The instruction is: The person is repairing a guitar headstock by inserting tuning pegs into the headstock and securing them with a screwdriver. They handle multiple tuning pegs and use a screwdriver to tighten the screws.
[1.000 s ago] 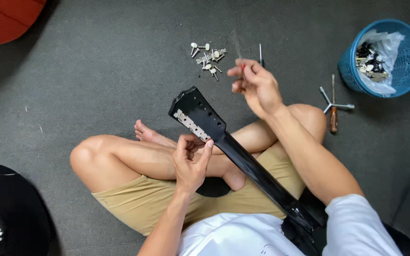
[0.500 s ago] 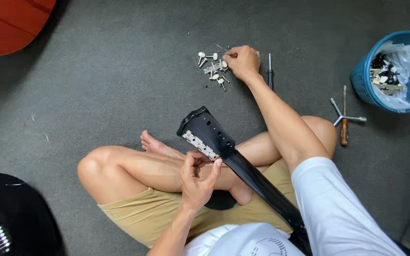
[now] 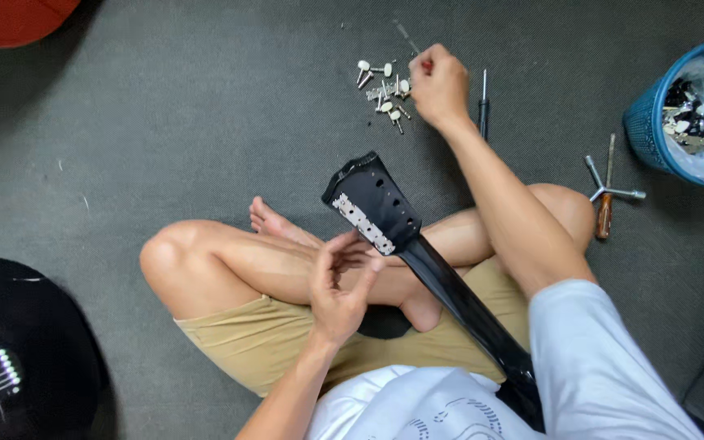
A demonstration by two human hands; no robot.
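Right hand (image 3: 437, 85) was way out over the tuner pegs (image 3: 385, 90) on the floor, pinching something small. Left hand (image 3: 340, 285), fingers loosely curled, only touched the headstock (image 3: 376, 204) across the lap, so the neck could probably roll off.

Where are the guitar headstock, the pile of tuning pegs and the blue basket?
Guitar headstock (image 3: 372, 204): head view, on its flat black face, beside the metal strip.
Pile of tuning pegs (image 3: 382, 91): head view, on the middle of the cluster on the floor.
Blue basket (image 3: 644, 130): head view, on its woven left wall.
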